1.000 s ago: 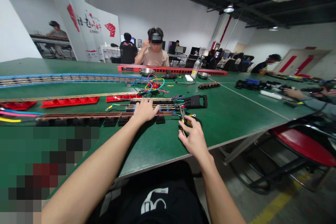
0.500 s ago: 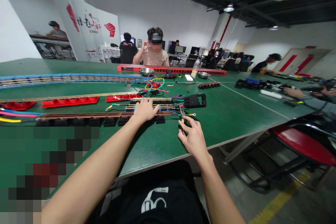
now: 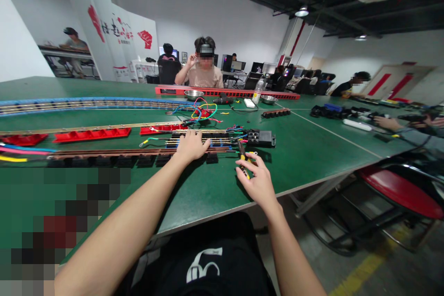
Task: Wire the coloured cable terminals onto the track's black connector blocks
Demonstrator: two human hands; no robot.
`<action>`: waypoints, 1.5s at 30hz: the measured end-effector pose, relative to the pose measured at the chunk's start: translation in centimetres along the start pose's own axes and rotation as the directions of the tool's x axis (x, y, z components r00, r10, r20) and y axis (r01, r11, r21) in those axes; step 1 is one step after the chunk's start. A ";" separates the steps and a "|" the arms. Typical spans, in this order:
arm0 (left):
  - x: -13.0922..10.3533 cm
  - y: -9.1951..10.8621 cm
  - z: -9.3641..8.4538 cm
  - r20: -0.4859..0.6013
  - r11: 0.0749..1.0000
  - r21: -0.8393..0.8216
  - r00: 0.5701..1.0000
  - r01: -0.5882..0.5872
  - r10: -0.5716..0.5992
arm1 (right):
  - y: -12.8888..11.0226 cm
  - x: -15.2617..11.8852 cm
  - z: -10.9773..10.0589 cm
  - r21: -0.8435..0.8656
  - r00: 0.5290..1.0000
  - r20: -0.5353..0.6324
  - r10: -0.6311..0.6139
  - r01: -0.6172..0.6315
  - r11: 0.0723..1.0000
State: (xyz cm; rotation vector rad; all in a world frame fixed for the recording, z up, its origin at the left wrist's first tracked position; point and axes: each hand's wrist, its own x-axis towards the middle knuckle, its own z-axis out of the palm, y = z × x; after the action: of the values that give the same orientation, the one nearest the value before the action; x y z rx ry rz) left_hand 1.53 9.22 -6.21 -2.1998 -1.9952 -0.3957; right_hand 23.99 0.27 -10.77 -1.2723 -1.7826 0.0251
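Observation:
My left hand [image 3: 190, 145] rests over a section of multi-bar conductor rail [image 3: 218, 140] with blue supports. Its fingers curl over the far side and its thumb lies on the near side. At the rail's right end, coloured wires run into a black plastic connector block [image 3: 261, 138] that lies on the table. Just in front of the block, my right hand [image 3: 257, 176] loosely holds a pair of pliers [image 3: 244, 172] with yellow and black handles. The jaws point away from me, close to the wire ends. My left palm and fingers hide part of the rail.
Brown rails [image 3: 114, 152] on black supports run left, with red supports [image 3: 93, 134] behind them. Coloured wires [image 3: 215, 112], metal bowls [image 3: 194, 95] and a bottle [image 3: 257, 91] stand farther back. A person [image 3: 204, 71] sits opposite; another person's hands [image 3: 387, 123] are at right.
The connector block has turned over and now shows a ribbed side instead of a hollow one. My right fingers have loosened around the pliers, which have shifted slightly. My left hand stays in place.

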 end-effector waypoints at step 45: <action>0.0 0.0 0.1 -0.001 1.000 -0.001 1.000 -0.013 0.013 | -0.5 0.0 -0.8 0.307 0.869 -0.260 0.421 -0.339 0.889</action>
State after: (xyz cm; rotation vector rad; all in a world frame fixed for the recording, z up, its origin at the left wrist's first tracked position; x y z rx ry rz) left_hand 1.52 9.28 -6.30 -2.2118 -1.9795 -0.3963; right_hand 24.16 -0.32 -10.03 -1.3386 -1.1856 0.2505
